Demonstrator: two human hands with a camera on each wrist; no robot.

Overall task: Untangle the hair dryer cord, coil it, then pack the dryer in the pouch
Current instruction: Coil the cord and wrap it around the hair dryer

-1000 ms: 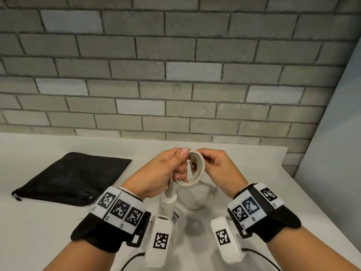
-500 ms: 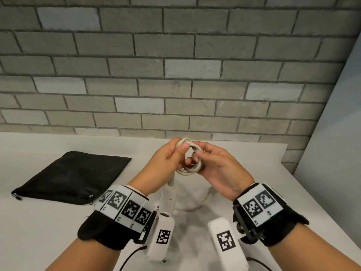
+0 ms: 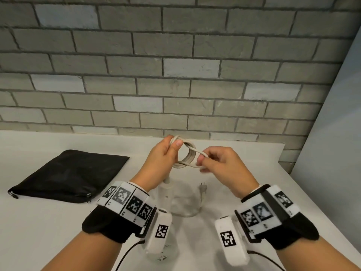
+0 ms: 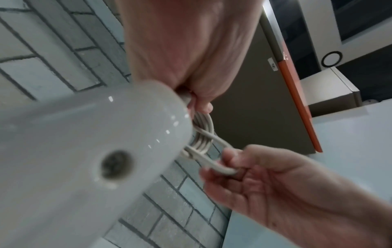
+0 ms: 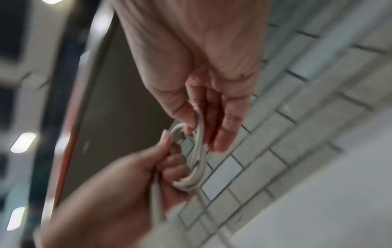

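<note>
Both hands (image 3: 187,155) on upright cord coil (image 3: 188,155)

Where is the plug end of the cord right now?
In the head view the plug hangs loose below the right hand, just right of the dryer handle, prongs up.

We find no words, brand names or numbers that can be read. The only signs are black-and-white square code markers on the wristbands (image 3: 128,202) and on the white wrist camera housings (image 3: 231,241); they spell nothing legible.
</note>
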